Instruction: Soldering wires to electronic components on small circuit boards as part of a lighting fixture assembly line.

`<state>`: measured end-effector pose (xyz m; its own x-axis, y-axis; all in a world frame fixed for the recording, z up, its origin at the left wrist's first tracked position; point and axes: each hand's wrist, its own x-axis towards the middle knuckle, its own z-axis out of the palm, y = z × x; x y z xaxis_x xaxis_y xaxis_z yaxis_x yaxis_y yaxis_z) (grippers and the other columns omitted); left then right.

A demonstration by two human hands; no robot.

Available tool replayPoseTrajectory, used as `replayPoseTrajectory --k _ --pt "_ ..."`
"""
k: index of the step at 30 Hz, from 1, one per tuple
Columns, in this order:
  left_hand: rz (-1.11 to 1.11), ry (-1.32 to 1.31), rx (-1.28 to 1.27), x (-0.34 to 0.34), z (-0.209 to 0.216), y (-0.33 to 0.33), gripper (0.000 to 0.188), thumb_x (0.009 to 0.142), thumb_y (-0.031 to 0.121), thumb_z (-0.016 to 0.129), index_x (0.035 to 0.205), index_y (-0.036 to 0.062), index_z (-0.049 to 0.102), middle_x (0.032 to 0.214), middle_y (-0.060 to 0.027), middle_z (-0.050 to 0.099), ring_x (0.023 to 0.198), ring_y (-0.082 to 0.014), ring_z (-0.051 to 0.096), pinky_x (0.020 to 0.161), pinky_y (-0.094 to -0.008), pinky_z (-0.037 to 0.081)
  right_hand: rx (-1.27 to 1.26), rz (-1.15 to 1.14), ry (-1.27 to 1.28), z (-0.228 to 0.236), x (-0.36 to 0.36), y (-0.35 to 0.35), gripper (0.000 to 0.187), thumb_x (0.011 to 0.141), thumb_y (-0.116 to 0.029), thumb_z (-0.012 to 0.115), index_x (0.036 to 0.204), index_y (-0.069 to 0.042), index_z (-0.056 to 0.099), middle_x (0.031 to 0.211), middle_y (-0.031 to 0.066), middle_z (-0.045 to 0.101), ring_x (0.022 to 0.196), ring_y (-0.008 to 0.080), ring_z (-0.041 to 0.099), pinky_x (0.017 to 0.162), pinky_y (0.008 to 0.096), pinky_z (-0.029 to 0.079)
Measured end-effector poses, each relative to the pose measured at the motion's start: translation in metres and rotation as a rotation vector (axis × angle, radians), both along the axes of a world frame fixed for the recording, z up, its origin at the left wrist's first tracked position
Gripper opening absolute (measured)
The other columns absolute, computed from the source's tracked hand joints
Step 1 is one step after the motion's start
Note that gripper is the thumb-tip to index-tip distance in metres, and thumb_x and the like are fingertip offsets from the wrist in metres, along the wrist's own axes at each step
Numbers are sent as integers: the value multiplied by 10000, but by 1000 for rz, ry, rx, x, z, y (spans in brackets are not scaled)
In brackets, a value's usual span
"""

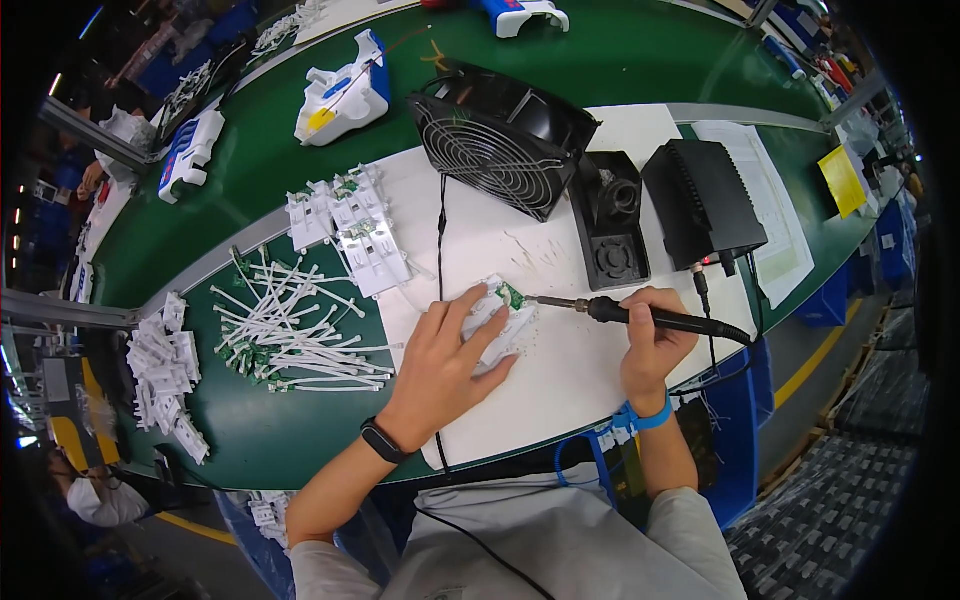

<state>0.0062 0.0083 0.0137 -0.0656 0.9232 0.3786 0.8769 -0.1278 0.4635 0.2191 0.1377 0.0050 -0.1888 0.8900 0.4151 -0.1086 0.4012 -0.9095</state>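
Note:
My right hand (656,345) grips a soldering iron (665,319) by its black handle, the cable trailing off to the right. Its metal tip reaches left to a small green circuit board (512,296) on a white plastic housing (497,338). Over that housing lies my left hand (450,360), its fingers and thumb holding the part down on the white work surface. My left fingers cover some of the housing. I cannot make out whether the tip touches the board.
A black fan (500,135) stands beyond my hands, with a soldering iron stand (610,220) and a black soldering station (703,200) to its right. On the left lie finished-looking white housings (360,230), white cables with green boards (295,325) and a pile of white housings (165,375).

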Motion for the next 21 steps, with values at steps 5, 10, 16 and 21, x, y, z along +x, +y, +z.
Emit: replayPoseTrajectory --k 5,10,16,21 --pt "-18 -20 -82 8 4 -4 517 813 198 833 1266 5 673 1426 -220 529 1044 -342 558 895 -405 535 15 0 -16 -3 1 0 104 904 -40 720 958 37 676 859 87 675 742 112 581 680 238 448" --pt "66 -151 27 17 -11 -6 521 789 169 867 1241 6 665 1423 -211 543 1086 -385 578 924 -432 528 35 41 80 -8 -2 1 165 967 -133 661 999 27 639 814 76 630 643 91 549 587 218 414" --pt "96 -95 29 20 -12 -9 452 820 180 830 1178 -35 657 1375 -222 549 1195 -384 559 919 -420 540 75 94 66 -9 -1 0 273 1015 -229 556 1014 36 619 790 86 612 591 93 551 530 216 420" --pt "137 4 49 25 -3 -14 470 785 172 849 1186 -3 679 1369 -194 577 1177 -377 568 935 -427 529 41 128 18 -2 -1 -4 109 931 -9 635 967 85 676 745 143 688 542 149 648 504 245 518"
